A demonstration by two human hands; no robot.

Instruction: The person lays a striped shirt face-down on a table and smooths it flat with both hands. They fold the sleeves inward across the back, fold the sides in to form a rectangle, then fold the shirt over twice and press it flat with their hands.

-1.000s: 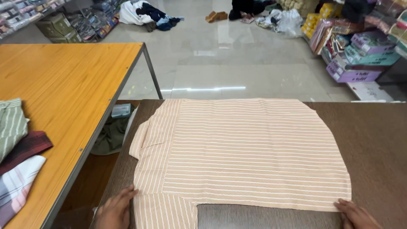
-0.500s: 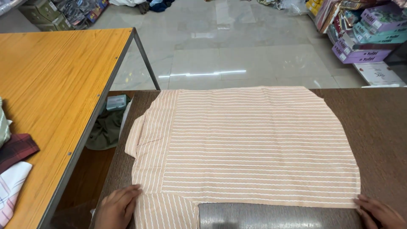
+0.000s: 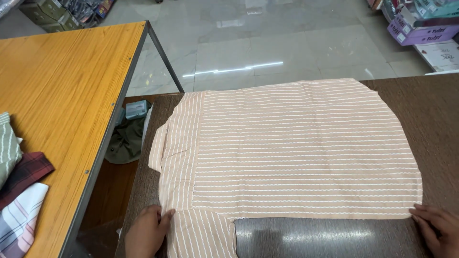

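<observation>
Peach striped shirt [image 3: 296,153] spread flat on dark brown table [image 3: 435,110]; both hands at its near edge.

Head view: camera has tipped down since a second ago, while the shirt lies unmoved. Left hand [image 3: 146,231] flat, fingers touching near-left shoulder seam; right hand [image 3: 437,229] open at near-right corner, gripping nothing. Folded cloths [image 3: 19,191] on orange table [image 3: 62,95], left.

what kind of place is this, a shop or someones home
Probably a shop or stockroom, not a home: stacked boxed goods line the polished tile floor, folded garments wait on an orange table, and a striped shirt lies on a worktable.
</observation>
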